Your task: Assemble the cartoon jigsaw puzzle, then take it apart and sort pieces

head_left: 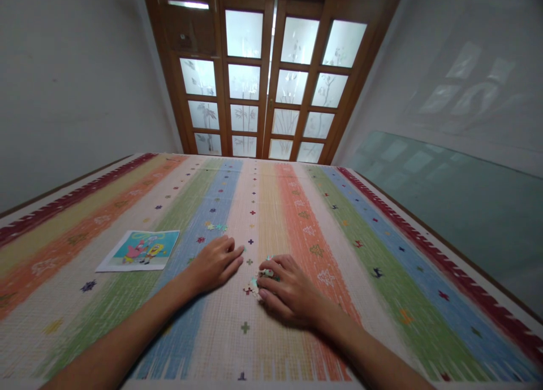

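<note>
Small jigsaw puzzle pieces [253, 287], pale and teal, lie in a loose pile near the middle of the table. My right hand [292, 292] curls over this pile, its fingers closed around some of the pieces; its palm side is hidden. To the left, my left hand [218, 264] rests low over the cloth with its fingers stretched out, pointing toward the pile. A tiny teal bit shows by its index fingertip. Just beyond that hand, a few more joined or touching puzzle pieces [218, 227] lie on the blue stripe.
A picture card [144, 250] with cartoon figures on a teal background lies flat at the left. The striped tablecloth [275, 345] covers the table. Wooden doors [266, 78] with glass panes stand beyond its far edge. A pale green panel [449, 203] is along the right.
</note>
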`<action>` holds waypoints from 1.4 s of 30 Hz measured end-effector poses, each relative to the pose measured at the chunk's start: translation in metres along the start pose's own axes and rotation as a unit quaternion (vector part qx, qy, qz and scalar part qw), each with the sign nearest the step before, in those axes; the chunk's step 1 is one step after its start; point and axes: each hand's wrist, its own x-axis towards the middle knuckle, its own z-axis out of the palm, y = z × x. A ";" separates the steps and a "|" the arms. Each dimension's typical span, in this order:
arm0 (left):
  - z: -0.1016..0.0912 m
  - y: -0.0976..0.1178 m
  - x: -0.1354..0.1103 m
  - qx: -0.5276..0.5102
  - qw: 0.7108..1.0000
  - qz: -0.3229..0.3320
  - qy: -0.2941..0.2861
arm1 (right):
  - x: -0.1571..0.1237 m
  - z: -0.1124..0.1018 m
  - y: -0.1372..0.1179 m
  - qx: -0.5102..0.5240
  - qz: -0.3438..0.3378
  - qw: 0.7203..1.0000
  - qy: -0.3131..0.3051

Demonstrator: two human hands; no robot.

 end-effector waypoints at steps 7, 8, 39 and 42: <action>0.006 -0.012 -0.003 0.063 0.994 -0.083 0.020 | 0.001 -0.002 0.000 -0.002 -0.004 1.000 0.001; 0.006 -0.011 -0.003 0.073 0.993 -0.091 0.012 | 0.001 -0.001 0.000 -0.001 -0.008 1.000 0.006; -0.011 0.020 -0.001 -0.185 0.982 0.022 -0.016 | 0.003 -0.004 -0.005 0.006 0.020 0.998 -0.056; -0.011 0.024 -0.002 -0.197 0.979 0.024 -0.038 | 0.003 -0.002 -0.004 0.001 0.025 0.998 -0.049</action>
